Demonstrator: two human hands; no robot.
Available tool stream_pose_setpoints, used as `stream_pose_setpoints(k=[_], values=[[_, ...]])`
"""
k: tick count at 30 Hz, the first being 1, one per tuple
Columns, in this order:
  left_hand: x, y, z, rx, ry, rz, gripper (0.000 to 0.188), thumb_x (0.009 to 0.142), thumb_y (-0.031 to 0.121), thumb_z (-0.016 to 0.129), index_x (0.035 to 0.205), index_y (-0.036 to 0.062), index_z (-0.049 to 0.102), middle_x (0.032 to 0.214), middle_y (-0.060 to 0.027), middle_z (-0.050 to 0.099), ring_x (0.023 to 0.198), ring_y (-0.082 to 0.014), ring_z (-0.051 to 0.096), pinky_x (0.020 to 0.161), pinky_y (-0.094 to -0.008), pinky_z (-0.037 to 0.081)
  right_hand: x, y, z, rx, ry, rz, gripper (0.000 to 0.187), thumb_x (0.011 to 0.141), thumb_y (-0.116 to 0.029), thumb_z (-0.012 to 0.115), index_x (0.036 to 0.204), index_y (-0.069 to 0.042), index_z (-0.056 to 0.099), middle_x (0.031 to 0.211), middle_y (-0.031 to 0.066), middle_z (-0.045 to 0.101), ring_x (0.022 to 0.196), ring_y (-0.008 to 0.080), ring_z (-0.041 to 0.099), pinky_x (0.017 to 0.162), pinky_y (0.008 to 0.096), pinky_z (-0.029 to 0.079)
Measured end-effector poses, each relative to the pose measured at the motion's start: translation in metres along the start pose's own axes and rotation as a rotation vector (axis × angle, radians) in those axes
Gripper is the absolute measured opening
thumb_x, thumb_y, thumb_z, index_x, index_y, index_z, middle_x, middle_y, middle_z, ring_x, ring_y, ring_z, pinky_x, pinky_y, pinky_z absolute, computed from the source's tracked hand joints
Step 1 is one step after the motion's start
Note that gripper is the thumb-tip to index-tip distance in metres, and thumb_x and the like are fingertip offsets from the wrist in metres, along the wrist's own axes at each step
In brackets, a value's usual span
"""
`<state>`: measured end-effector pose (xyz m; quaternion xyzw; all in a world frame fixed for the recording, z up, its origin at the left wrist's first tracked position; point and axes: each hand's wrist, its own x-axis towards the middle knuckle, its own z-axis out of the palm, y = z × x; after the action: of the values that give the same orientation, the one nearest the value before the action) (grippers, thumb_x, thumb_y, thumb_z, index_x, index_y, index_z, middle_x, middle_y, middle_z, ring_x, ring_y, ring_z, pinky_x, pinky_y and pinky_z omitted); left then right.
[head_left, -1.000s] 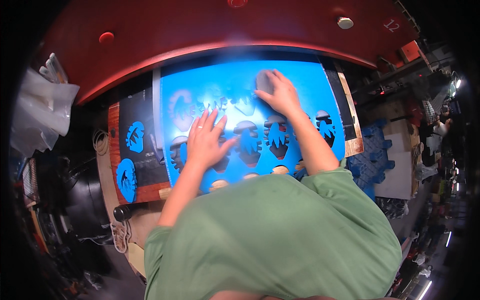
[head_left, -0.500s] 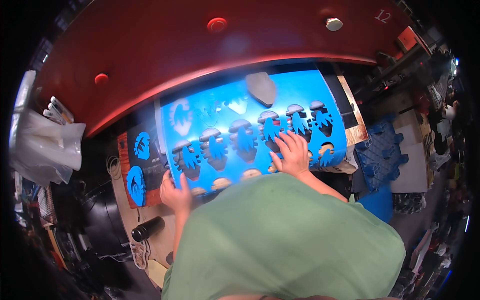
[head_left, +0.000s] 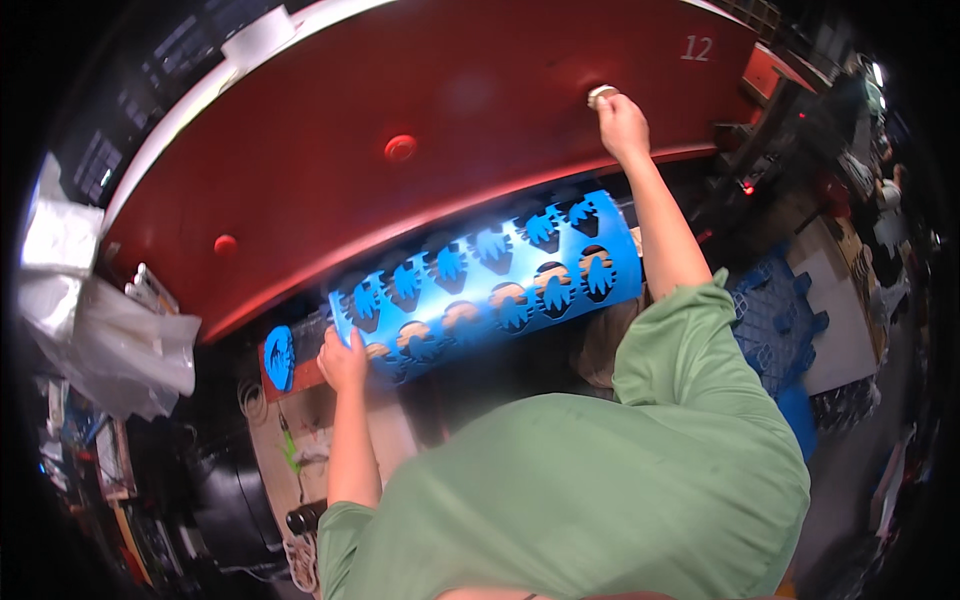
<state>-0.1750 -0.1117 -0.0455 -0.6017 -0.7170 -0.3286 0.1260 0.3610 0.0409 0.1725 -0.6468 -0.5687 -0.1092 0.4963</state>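
A blue sheet (head_left: 482, 287) with rows of cut-out shapes lies under the front of a red machine (head_left: 300, 170), its near part curving downward. At the sheet's left end, my left hand (head_left: 343, 362) grips the edge, thumb on top and the other fingers partly hidden. My right arm reaches up past the sheet's right end. There, my right hand (head_left: 625, 125) is closed on a pale round knob (head_left: 600, 95) on the machine's red face, the fingertips covering part of it.
Two red buttons, one central (head_left: 400, 148) and one left (head_left: 225, 245), protrude from the machine. A blue cut piece (head_left: 279, 357) lies left of the sheet. Clear plastic bags (head_left: 140, 350) hang far left. A blue plastic pallet (head_left: 775, 310) stands right; a black cylinder (head_left: 303, 520) lies lower left.
My right hand has left the sheet and moved up to the knob. The sheet now curves down more at its near side, and the grey shield-shaped piece on it is out of sight.
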Motion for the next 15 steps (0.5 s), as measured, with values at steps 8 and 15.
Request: stream_pose_setpoints(k=[8,15], values=[[0.013,0.026,0.011,0.037,0.030,-0.053,0.039,0.085,0.035,0.066,0.110,0.0053,0.063,0.089,-0.0194,0.068,0.083,-0.0395,0.064,0.074,-0.0503,0.049,-0.095,-0.009,-0.028,0.129,-0.479,-0.024,0.026,0.087,-0.029,0.063,0.093,-0.004,0.069,0.093,0.0164,0.065,0.094,0.0335,0.063,0.084,0.0457,0.050],[-0.004,0.014,0.020,-0.012,0.097,0.049,0.039,0.088,0.035,0.063,0.113,0.0042,0.062,0.093,-0.0189,0.069,0.086,-0.0388,0.064,0.075,-0.0484,0.048,-0.254,0.006,0.022,-0.005,-0.122,-0.344,0.024,0.083,-0.029,0.063,0.092,-0.007,0.067,0.102,0.0103,0.064,0.105,0.0302,0.057,0.092,0.0481,0.041]])
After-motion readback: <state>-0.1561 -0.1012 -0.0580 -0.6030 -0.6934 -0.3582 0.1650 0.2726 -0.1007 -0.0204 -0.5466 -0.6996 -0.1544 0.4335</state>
